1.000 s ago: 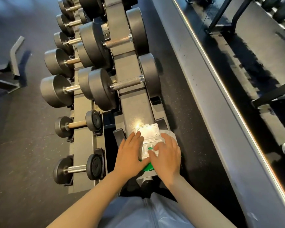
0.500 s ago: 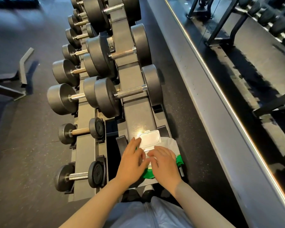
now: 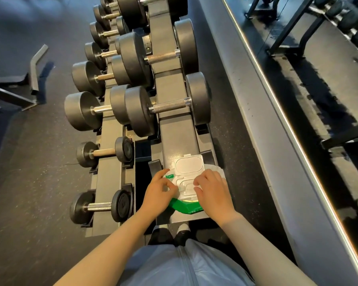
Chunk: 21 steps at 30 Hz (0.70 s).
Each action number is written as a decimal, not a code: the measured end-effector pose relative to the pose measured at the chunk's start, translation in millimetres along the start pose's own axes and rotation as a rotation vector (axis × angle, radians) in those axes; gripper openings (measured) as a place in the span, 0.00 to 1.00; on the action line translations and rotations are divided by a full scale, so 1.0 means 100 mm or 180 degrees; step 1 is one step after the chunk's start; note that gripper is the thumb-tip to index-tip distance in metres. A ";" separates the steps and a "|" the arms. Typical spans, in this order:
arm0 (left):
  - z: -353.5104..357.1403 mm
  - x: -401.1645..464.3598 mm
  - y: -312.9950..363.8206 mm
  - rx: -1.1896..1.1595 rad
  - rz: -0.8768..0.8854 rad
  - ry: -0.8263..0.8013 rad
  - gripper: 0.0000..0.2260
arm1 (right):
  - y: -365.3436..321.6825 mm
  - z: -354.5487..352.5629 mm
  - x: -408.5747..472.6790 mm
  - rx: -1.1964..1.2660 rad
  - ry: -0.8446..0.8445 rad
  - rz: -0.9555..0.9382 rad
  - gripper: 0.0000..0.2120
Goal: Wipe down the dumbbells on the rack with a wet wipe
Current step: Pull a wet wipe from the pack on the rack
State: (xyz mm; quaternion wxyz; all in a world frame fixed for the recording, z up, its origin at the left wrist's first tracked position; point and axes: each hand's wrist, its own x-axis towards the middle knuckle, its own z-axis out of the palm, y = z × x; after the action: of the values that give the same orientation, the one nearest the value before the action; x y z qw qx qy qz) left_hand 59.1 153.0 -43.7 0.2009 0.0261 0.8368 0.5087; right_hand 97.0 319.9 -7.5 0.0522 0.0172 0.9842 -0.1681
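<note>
Item: wet wipe pack (image 3: pixel 191 187), white and green, flip lid (image 3: pixel 189 164) open and tilted to the far side. Location: flat on the near end of the rack's upper shelf (image 3: pixel 174 139). Left hand (image 3: pixel 156 193): on the pack's left edge, fingers curled, thumb and forefinger close together at the dispenser; whether they pinch a wipe cannot be told. Right hand (image 3: pixel 212 190): on the pack's right side, fingers bent at the opening. Dumbbells: nearest upper one (image 3: pixel 167 107) just beyond the pack; 2 small ones (image 3: pixel 104 152) (image 3: pixel 98 207) on the lower left rail.
</note>
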 end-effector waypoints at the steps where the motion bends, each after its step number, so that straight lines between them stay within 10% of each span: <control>1: 0.00 0.01 -0.01 0.0052 0.0001 -0.0011 0.04 | -0.01 -0.02 0.02 -0.0090 -0.0040 -0.0047 0.09; 21: 0.04 0.02 -0.14 0.0350 0.0302 -0.0114 0.10 | 0.01 -0.02 0.06 -0.0512 -0.0303 -0.0234 0.15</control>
State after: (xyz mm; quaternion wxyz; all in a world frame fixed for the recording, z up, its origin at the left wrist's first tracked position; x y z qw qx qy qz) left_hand 61.3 150.5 -58.0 0.1897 0.0858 0.8575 0.4704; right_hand 91.2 321.3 -6.3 0.0939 -0.0312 0.9909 -0.0910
